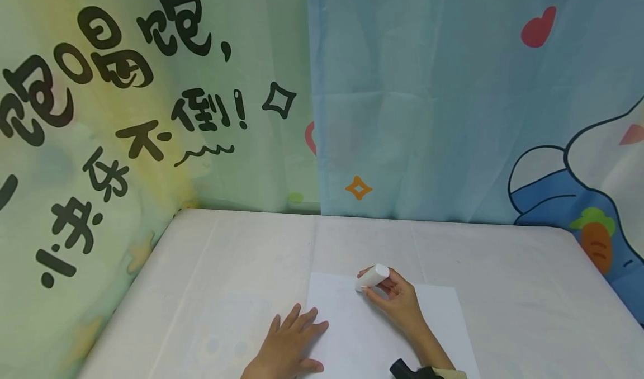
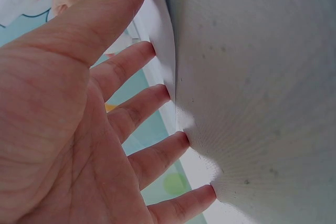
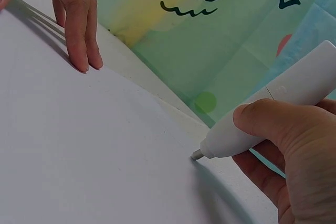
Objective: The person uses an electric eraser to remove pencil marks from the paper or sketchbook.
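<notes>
In my right hand (image 1: 399,298) I hold a thick white pen-shaped tool that looks like an electric eraser (image 1: 372,277). The right wrist view shows thumb and fingers around the eraser's body (image 3: 241,124), with its short grey tip angled down at the white sheet of paper (image 3: 105,135), seemingly touching it. My left hand (image 1: 289,342) lies with fingers spread and fairly straight, its fingertips along the sheet's left edge. From the left wrist view, the palm and the separate fingers (image 2: 157,153) are visible, tips down on the white surface.
A white-covered table (image 1: 241,256) carries the sheet. Behind it hang a green curtain (image 1: 251,161) with black lettering and a blue curtain (image 1: 427,116) with cartoon prints. A black strap or mount (image 1: 412,370) sits at my right wrist.
</notes>
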`<state>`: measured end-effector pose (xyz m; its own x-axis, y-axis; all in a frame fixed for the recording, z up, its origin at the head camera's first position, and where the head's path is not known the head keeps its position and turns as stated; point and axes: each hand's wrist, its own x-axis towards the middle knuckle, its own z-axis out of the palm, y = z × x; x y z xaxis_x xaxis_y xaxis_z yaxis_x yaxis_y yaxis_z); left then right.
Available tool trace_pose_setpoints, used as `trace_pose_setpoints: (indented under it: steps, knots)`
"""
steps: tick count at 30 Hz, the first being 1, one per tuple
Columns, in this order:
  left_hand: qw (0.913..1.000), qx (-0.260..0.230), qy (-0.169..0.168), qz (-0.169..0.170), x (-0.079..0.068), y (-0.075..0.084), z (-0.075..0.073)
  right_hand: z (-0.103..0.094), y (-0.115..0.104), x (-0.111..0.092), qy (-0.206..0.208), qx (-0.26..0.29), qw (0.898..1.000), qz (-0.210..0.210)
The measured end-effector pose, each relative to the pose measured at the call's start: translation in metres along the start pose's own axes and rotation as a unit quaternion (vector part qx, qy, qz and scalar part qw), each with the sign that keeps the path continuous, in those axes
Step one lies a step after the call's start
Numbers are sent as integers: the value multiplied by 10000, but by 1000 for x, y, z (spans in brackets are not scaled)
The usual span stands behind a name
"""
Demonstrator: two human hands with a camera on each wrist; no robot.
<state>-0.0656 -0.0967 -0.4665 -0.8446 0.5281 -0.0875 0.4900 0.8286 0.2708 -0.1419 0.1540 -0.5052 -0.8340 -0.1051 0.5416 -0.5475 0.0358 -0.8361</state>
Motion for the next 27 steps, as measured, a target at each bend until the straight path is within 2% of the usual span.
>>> trace_pose_setpoints:
  steps: [27]
  knots:
    - [10000, 26, 18, 16, 0, -1, 1, 0, 0, 0, 36, -68, 10000, 37]
